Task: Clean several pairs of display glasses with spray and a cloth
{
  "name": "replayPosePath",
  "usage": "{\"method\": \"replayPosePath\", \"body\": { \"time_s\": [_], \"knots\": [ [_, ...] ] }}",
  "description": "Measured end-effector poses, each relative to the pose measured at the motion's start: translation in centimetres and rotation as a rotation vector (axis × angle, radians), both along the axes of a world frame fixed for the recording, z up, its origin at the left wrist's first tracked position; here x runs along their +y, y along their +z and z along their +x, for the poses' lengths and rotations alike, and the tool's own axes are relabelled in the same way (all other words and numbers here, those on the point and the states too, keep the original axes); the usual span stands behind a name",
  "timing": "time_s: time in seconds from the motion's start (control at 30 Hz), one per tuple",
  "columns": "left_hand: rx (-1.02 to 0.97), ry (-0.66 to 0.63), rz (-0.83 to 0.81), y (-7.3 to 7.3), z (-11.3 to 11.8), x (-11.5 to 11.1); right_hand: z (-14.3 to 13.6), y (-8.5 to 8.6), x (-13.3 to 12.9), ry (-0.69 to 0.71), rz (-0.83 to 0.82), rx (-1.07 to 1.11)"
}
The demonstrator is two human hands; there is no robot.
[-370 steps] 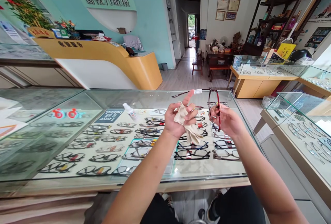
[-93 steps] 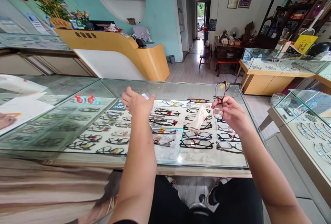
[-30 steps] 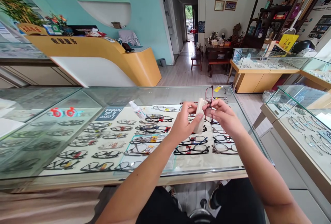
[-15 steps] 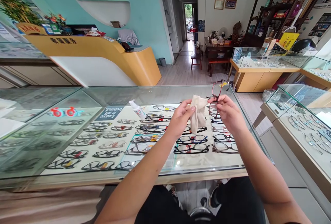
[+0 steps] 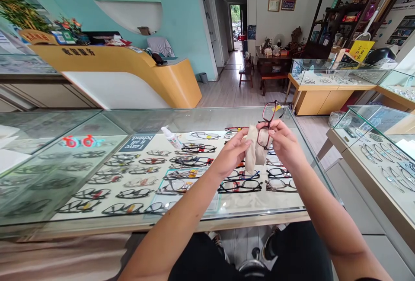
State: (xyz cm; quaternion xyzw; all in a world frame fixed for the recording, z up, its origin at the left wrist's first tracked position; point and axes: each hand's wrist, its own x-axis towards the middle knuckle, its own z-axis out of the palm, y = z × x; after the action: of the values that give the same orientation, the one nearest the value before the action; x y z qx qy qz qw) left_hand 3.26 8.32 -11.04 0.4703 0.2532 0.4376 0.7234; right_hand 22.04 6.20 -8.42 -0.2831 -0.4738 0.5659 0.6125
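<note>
My left hand point(image 5: 234, 153) pinches a cream cloth point(image 5: 251, 155), which hangs down over the glass display case point(image 5: 194, 119). Part of the cloth lies behind the lower lens of a pair of dark red-framed glasses point(image 5: 269, 119). My right hand point(image 5: 287, 142) grips these glasses, which are held upright above the case with a yellow tag near the upper lens. A white spray bottle point(image 5: 172, 138) stands on the case to the left of my hands. Rows of eyeglasses point(image 5: 240, 186) lie under the glass below.
A second glass case point(image 5: 376, 142) with glasses stands close on the right. Beyond the case is a yellow and white counter point(image 5: 181, 82) at the left, and a dark wooden table point(image 5: 275, 58) with benches further back. My legs are below the front edge.
My left hand and the cloth have moved right, so the cloth now reaches behind the lower lens. The glasses have shifted slightly left and turned their lenses more toward the camera.
</note>
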Motion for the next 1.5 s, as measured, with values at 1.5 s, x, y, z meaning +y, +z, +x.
{"method": "replayPosePath", "body": {
  "time_s": [1.5],
  "knots": [
    [-0.056,0.007,-0.079,0.4,0.6,-0.4,-1.2,-0.8,-0.2,0.103,-0.052,0.008]
  ]
}}
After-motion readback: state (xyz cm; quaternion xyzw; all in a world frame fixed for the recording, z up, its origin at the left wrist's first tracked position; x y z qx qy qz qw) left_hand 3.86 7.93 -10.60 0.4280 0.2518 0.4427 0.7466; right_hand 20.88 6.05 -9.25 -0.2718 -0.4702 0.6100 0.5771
